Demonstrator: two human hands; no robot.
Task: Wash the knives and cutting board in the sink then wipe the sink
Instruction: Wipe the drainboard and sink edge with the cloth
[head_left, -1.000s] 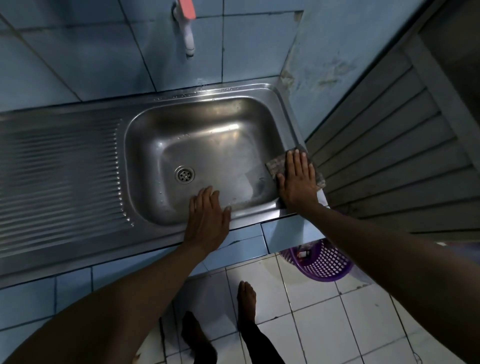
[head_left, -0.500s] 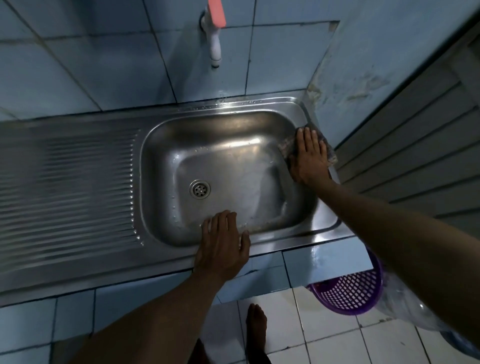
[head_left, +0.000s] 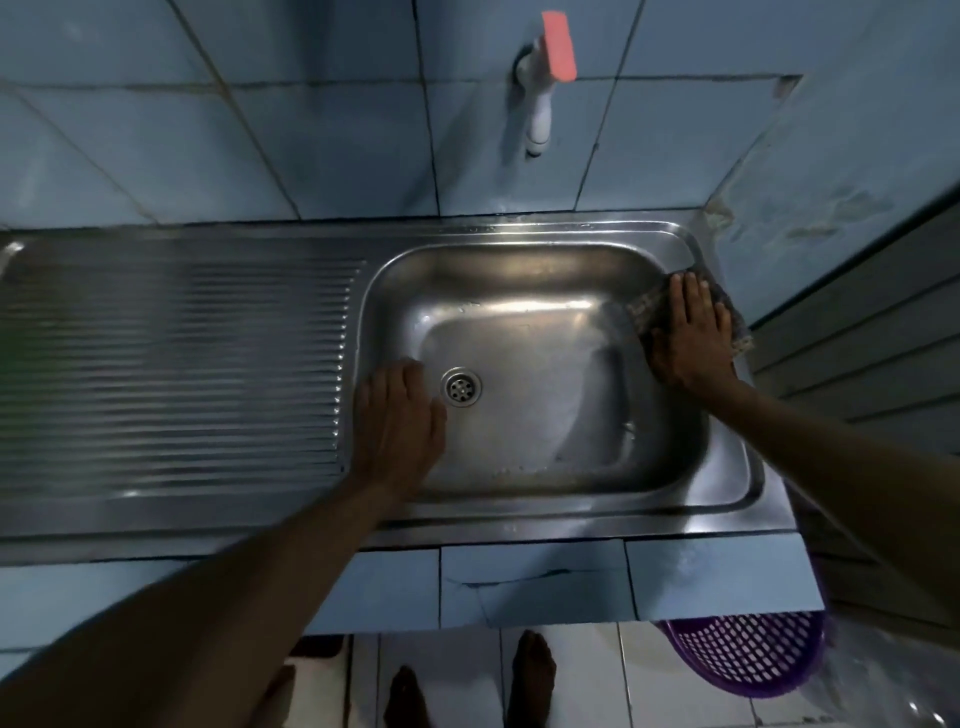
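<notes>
Since a second ago our right hand has carried the cloth from the near right corner of the sink up along the right rim toward the far right corner; our left hand has slid leftward from the middle of the near rim and now sits over the near left corner of the basin, just beside the drain.

The right fingers lie straight and flat, pressing the cloth down on the rim rather than curling round it; the left fingers are likewise relaxed and spread, holding nothing, and whether they touch the steel or hover above it we cannot tell.

The cloth lies directly under the right palm, its edges showing at the fingertips and on both sides of the hand; the right hand is the one doing the wiping and the nearer to the unwiped far rim, which runs away to the left below the tap. We judge the next stroke turns on that: the far rim's long axis runs left to right, so the cloth would have to swing round the corner and travel leftward.

No knives or cutting board appear anywhere, on the ribbed draining surface or in the basin, so we judge the washing done and the wiping well along; droplets still show on the basin floor. A purple basket stands on the floor below.
</notes>
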